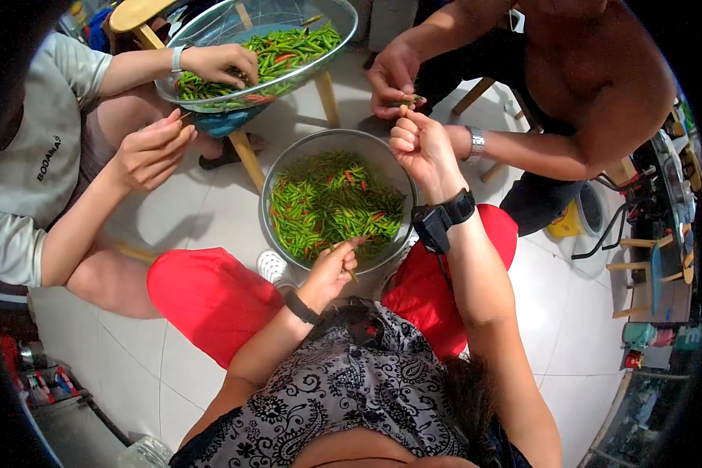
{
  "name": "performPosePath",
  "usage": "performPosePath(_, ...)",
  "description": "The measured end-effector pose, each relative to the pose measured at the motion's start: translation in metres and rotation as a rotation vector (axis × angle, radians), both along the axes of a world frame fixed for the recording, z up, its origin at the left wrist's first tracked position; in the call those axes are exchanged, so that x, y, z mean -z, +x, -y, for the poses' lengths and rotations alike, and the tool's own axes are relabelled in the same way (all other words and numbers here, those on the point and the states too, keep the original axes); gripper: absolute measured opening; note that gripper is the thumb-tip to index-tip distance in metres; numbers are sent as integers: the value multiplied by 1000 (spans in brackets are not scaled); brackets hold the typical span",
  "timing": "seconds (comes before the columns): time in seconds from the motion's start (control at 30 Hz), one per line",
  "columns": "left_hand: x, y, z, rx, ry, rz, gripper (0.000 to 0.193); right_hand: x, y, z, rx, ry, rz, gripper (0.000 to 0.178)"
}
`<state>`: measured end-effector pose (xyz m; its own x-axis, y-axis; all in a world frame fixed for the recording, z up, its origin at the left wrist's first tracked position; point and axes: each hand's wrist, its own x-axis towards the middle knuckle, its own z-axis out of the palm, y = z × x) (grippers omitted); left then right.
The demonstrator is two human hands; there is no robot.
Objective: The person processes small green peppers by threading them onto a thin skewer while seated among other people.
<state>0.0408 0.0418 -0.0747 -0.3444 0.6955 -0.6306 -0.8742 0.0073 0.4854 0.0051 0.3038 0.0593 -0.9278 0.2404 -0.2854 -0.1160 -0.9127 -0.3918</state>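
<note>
While left hand (pixel 334 271) over chilies (pixel 320 210), right hand (pixel 420 148) farther forward, fistlike

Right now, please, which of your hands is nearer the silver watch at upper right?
Right: the right hand is just left of the silver watch; the left hand is farther, at the near edge of the floor basin.

Peppers (pixel 331 204) in bowl (pixel 373 147) before knees (pixel 199 292); more peppers (pixel 288 58) in basin (pixel 332 14) beyond, to left.

Indistinct chilli (pixel 354 275), perhaps, in left fingers (pixel 338 254)
</note>
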Motion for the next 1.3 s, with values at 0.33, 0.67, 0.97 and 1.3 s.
performPosePath(0.33,-1,0,-4,-26,-34,27,30,-3,10,22,203,229,121,14)
performPosePath(0.67,-10,-3,0,-90,-40,94,29,-20,56,72,241,365,193,18)
performPosePath(0.97,-16,-23,9,-219,164,76,41,-12,142,128,-73,499,325,16)
performPosePath(1.3,-43,-24,8,-281,321,-8,29,29,137,146,-38,1743,448,21)
